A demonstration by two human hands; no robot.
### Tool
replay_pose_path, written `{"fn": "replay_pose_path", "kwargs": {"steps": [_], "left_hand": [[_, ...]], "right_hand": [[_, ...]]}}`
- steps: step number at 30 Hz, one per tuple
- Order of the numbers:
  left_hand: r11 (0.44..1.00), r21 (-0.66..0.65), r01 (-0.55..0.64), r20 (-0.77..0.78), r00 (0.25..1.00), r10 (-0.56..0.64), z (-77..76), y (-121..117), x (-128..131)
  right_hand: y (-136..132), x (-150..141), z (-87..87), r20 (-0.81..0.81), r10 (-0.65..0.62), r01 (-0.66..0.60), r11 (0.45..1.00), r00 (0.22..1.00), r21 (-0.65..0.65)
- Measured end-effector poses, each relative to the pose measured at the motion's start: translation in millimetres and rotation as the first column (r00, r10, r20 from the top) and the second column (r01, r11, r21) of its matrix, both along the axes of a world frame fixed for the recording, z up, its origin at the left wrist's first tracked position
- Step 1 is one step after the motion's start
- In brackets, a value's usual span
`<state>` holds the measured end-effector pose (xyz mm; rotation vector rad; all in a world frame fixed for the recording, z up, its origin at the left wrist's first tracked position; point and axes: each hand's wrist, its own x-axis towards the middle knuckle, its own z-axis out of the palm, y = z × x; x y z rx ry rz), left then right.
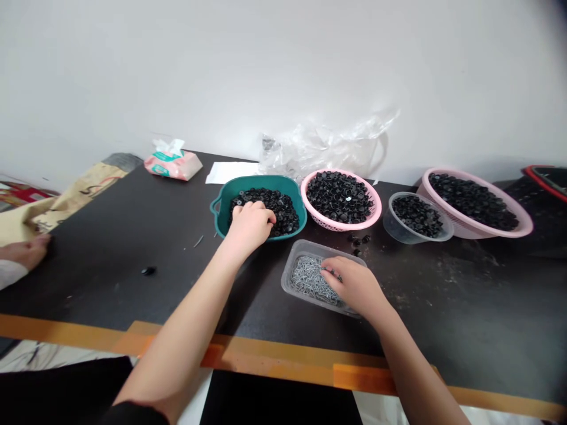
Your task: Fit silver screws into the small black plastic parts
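My left hand reaches into a green basin filled with small round black plastic caps. Its fingers curl down among the caps, and whatever they grip is hidden. Over the right side of a clear plastic container my right hand is closed, with a few small dark-looking screws showing between thumb and fingers. Beneath it, a layer of silver screws covers the container's bottom.
Behind stand a pink basket, a clear tub and a larger pink basket, all holding black parts. Loose caps lie near the container. Tissues and plastic wrap sit at the back. Another person's hand rests at far left.
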<state>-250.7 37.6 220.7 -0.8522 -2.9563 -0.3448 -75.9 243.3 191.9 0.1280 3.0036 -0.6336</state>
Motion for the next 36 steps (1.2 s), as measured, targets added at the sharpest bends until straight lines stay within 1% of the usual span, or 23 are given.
{"fn": "replay_pose_path", "kwargs": {"steps": [2, 5, 8, 11, 13, 17, 20, 23, 25, 28, 31, 36], "left_hand": [[0.996, -0.046, 0.08, -0.071, 0.994, -0.083, 3.9, -0.2, -3.1], [0.974, -0.123, 0.191, -0.141, 0.968, -0.207, 6.5, -2.2, -9.4], [0.941, -0.191, 0.278, -0.183, 0.932, -0.313, 5.5, -4.8, -15.4], [0.908, -0.242, 0.342, -0.202, 0.897, -0.392, 6.0, -6.6, -20.1], [0.874, -0.291, 0.389, -0.206, 0.867, -0.454, 8.3, -7.3, -23.0], [0.778, -0.415, 0.472, -0.209, 0.782, -0.587, 14.2, -8.5, -29.3], [0.732, -0.451, 0.51, -0.218, 0.733, -0.645, 17.6, -10.1, -33.0], [0.704, -0.469, 0.534, -0.209, 0.707, -0.675, 20.5, -11.9, -35.2], [0.693, -0.481, 0.537, -0.188, 0.709, -0.679, 21.6, -12.6, -36.4], [0.692, -0.481, 0.538, -0.148, 0.729, -0.669, 21.4, -12.1, -38.0], [0.705, -0.469, 0.532, -0.12, 0.752, -0.648, 19.4, -10.5, -37.9], [0.747, -0.418, 0.517, -0.044, 0.81, -0.585, 16.7, -8.5, -33.4]], "right_hand": [[0.2, 0.2, -1.3, -0.018, 0.003, -0.003, 1.0, 1.0, 0.0], [-0.1, -0.1, -2.4, -0.035, 0.01, -0.009, 1.0, 0.999, 0.017], [-1.0, -1.0, -1.7, -0.03, 0.009, -0.008, 0.999, 1.0, 0.034], [-1.5, -1.3, -0.4, -0.02, 0.012, -0.011, 0.999, 1.0, 0.036], [-1.5, -0.9, 0.1, -0.021, 0.005, -0.004, 0.999, 1.0, 0.039], [-1.4, -0.2, -0.5, -0.03, -0.005, 0.006, 0.999, 1.0, 0.044], [-1.9, -0.9, -1.4, -0.026, -0.004, 0.005, 0.999, 1.0, 0.052], [-2.5, -2.0, -1.8, -0.015, -0.019, 0.02, 0.998, 1.0, 0.065], [-2.9, -2.3, -1.8, -0.012, -0.023, 0.023, 0.997, 1.0, 0.07], [-3.0, -1.7, -1.8, -0.011, -0.017, 0.018, 0.997, 1.0, 0.078], [-2.6, -1.3, -2.4, -0.012, -0.018, 0.019, 0.996, 1.0, 0.082], [-2.6, -2.2, -3.2, -0.01, -0.013, 0.014, 0.996, 1.0, 0.09]]}}
